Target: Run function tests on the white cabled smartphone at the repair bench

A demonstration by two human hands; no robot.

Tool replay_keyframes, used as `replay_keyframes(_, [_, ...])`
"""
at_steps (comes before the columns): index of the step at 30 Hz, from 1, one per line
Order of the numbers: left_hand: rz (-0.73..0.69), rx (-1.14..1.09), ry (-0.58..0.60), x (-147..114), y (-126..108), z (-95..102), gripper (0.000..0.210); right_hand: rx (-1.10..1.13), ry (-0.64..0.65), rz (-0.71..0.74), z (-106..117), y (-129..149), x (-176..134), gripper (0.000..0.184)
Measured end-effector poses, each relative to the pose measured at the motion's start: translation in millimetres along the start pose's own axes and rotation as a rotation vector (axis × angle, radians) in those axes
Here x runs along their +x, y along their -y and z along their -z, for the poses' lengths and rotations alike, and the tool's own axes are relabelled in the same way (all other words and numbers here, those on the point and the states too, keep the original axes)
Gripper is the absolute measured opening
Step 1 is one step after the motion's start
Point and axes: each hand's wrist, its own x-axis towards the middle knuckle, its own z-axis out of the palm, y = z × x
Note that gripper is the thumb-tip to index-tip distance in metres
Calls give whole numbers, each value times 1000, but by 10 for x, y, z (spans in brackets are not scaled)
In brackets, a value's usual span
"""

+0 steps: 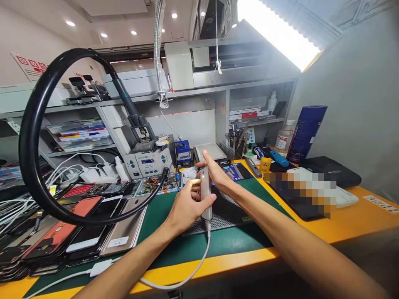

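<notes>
Left hand: fingers curled around phone (cabled) | right hand: fingers flat against it

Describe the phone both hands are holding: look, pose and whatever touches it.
The phone is a slim slab with a pale, silvery look, held upright on edge above the perforated mat, narrow side toward the camera. A small light glows near its top. A white cable is plugged into its bottom end and loops down over the table edge. The left hand grips its lower half from the left; the right hand lies flat against its upper right side.
</notes>
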Motion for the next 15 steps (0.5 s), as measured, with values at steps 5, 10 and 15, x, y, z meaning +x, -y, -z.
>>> replay_keyframes(5, [79,-275,64,28,-37,55,60,178,1,-69,0,48,-6,54])
replay_keyframes(10, [220,-699,129,29,-56,123,38,377,69,-237,74,112,14,48])
replay_keyframes(15, [392,-1040,160,28,-148,169,36,599,241,-375,130,76,39,41])
